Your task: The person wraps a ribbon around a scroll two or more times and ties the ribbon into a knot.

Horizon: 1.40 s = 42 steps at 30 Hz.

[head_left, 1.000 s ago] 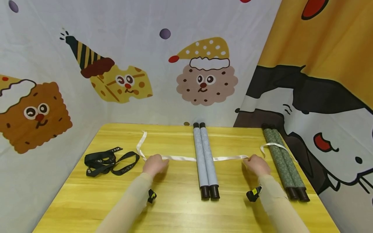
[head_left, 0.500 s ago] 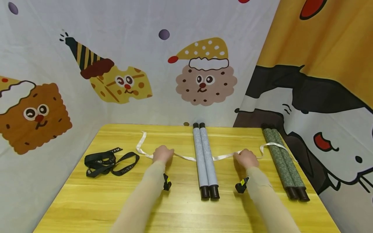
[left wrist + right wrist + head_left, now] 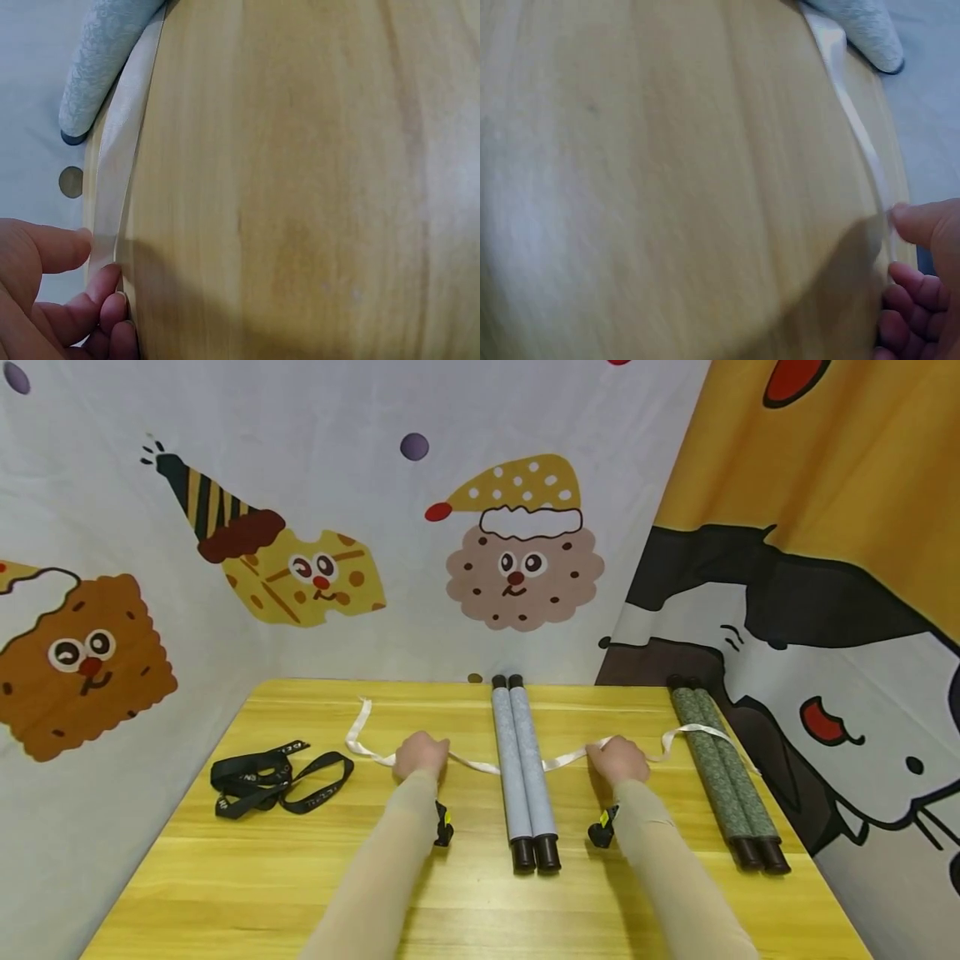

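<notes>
A scroll of two side-by-side light blue rolls (image 3: 521,760) with dark end caps lies in the middle of the table. A white ribbon (image 3: 564,759) passes beneath it and comes out on both sides. To the scroll's left, my left hand (image 3: 422,755) pinches the ribbon between thumb and fingers; the left wrist view shows the ribbon (image 3: 124,127) running from there to the scroll. On the other side my right hand (image 3: 618,760) pinches the ribbon too, seen narrow and edge-on in the right wrist view. Beyond it the ribbon's tail reaches across the green scroll (image 3: 723,777).
A black ribbon (image 3: 251,781) with pale lettering lies in loose loops at the table's left. The green scroll lies along the right edge. A printed cloth (image 3: 330,652) hangs behind the wooden table (image 3: 480,910).
Both hands have moved inward along the ribbon toward the blue scroll, and the ribbon between them has gone from nearly straight to slightly slack. The scrolls and black ribbon stay put.
</notes>
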Each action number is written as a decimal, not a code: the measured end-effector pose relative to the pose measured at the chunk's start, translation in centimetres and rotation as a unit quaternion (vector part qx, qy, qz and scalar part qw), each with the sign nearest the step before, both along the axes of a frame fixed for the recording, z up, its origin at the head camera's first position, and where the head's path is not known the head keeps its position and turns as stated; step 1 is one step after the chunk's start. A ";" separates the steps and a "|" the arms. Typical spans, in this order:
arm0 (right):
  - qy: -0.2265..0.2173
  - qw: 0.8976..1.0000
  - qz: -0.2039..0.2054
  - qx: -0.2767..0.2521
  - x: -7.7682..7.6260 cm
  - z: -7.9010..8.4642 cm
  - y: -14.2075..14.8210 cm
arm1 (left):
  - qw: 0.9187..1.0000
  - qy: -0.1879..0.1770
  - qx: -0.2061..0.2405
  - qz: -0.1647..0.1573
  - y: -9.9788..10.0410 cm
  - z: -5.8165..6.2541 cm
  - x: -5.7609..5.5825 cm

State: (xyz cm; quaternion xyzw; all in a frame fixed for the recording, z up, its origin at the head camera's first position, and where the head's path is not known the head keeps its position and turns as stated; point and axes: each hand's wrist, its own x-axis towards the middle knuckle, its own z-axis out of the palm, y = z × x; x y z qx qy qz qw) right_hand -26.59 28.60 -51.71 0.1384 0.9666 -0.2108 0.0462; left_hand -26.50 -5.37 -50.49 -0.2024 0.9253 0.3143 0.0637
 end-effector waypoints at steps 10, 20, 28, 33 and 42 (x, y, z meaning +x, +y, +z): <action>-0.006 0.999 -0.033 0.022 -0.8 -0.3 -0.4 | 1.000 0.007 -0.012 0.007 0.1 -1.0 -0.5; 0.129 0.962 -0.036 -0.240 0.0 -0.7 0.6 | 0.990 0.071 0.119 0.015 -0.9 -0.8 0.1; 0.115 0.842 -0.034 -0.526 0.0 1.9 -1.0 | 0.849 0.118 0.509 0.083 -0.5 -0.2 -0.2; 0.090 0.838 0.038 -0.537 0.2 3.8 -3.0 | 0.764 0.115 0.627 0.103 -0.7 0.2 -0.3; 0.067 0.813 0.098 -0.570 0.6 4.1 -5.2 | 0.790 0.122 0.596 0.078 -2.3 1.2 -0.1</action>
